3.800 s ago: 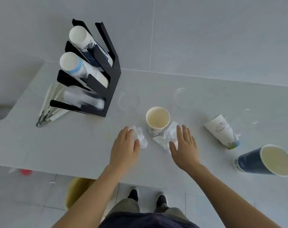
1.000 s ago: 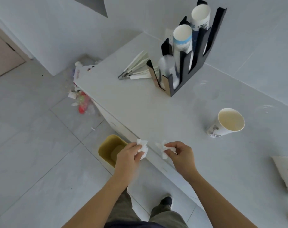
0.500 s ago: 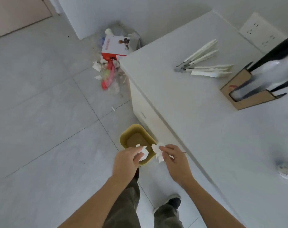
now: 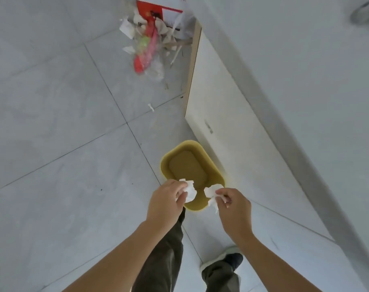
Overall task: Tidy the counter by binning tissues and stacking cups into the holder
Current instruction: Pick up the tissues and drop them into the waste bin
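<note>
Left hand (image 4: 166, 199) pinches a crumpled tissue (image 4: 189, 189) between thumb and fingers, right hand (image 4: 234, 205) pinches a second crumpled tissue (image 4: 211, 191); both wads sit above the near rim of the yellow bin (image 4: 202, 150) on the floor tiles (image 4: 53, 123) beside the white counter base (image 4: 232, 127). Tissues are light, soft and compressible, so a fingertip pinch on the bunched middle is enough, though on release they could drift or catch the rim. Bin looks empty, but blur makes that uncertain.
</note>
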